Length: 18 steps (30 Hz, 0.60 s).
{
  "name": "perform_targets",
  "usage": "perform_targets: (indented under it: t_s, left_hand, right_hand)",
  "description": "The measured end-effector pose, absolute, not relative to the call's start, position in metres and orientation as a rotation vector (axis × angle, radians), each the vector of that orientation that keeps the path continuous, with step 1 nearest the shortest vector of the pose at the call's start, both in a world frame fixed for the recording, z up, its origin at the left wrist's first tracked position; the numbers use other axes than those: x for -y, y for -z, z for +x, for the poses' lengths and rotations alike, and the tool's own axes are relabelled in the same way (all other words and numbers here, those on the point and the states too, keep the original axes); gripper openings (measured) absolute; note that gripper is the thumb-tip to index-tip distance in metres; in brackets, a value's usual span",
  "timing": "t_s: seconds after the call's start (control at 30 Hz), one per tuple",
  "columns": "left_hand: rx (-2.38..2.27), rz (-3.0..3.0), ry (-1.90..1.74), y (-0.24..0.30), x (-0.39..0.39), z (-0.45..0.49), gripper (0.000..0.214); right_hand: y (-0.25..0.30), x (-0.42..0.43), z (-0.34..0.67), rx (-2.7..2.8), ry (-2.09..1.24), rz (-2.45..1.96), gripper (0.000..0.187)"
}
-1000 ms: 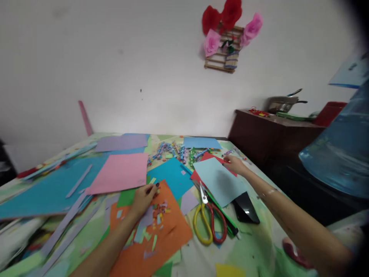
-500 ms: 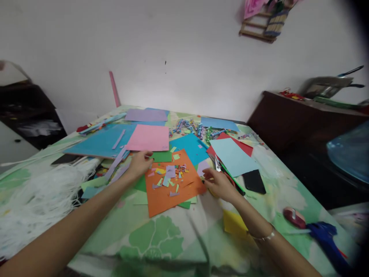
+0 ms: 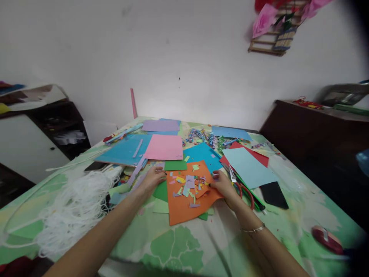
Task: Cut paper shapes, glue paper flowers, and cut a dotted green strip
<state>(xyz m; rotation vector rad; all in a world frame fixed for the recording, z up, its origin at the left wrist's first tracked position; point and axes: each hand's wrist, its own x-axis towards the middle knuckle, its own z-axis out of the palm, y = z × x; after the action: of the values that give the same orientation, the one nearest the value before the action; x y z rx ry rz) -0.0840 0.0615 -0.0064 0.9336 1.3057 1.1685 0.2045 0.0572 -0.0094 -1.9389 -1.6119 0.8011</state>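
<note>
An orange sheet of paper (image 3: 180, 209) lies in front of me, strewn with small coloured paper scraps (image 3: 190, 181). My right hand (image 3: 224, 186) has its thumb over the sheet's right side and its fingers curled at the edge, where the paper bends up. At the left edge is my left hand (image 3: 152, 180), fingers bent, with a gap between thumb and forefinger. Green paper (image 3: 175, 165) shows beneath and behind the orange sheet. Just right of my right hand are scissors (image 3: 232, 174) with red handles, partly hidden by a pale blue sheet (image 3: 248, 165).
A pink sheet (image 3: 164, 147) and a blue folder (image 3: 121, 150) lie at the back left. Tangled white string (image 3: 77, 209) is piled by my left forearm. To the right are a black phone-like slab (image 3: 273, 195) and a red object (image 3: 327, 239). Curled paper strips (image 3: 198, 135) lie behind.
My right hand has moved onto the orange sheet's right side, and that edge now curls up. My left hand stays near the left edge. The view has shifted left and up.
</note>
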Motion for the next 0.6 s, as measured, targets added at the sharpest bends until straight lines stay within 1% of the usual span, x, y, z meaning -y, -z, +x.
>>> perform_targets:
  t_s: [0.07, 0.1, 0.23, 0.37, 0.5, 0.6]
  left_hand:
    - [-1.276, 0.918, -1.156, 0.007, -0.065, -0.08, 0.016]
    - [-1.267, 0.909, -1.148, 0.008, -0.067, -0.078, 0.017]
    - [-1.239, 0.89, -1.093, 0.008, -0.071, -0.069, 0.02]
    - [-1.245, 0.91, -0.985, 0.003, -0.068, -0.061, 0.016]
    - [-1.267, 1.013, -0.834, -0.003, -0.061, -0.051, 0.031]
    - [-1.263, 1.116, -0.802, -0.008, -0.059, -0.042, 0.039]
  right_hand:
    - [0.012, -0.054, 0.21, 1.539, -0.807, -1.92, 0.051]
    - [0.013, -0.052, 0.213, 1.504, -0.816, -1.912, 0.052]
    - [0.013, -0.046, 0.224, 1.378, -0.869, -1.885, 0.052]
    - [0.013, -0.043, 0.235, 1.267, -0.969, -1.843, 0.048]
    - [0.012, -0.038, 0.243, 1.185, -1.103, -1.773, 0.039]
    - [0.008, -0.033, 0.249, 1.134, -1.156, -1.716, 0.039]
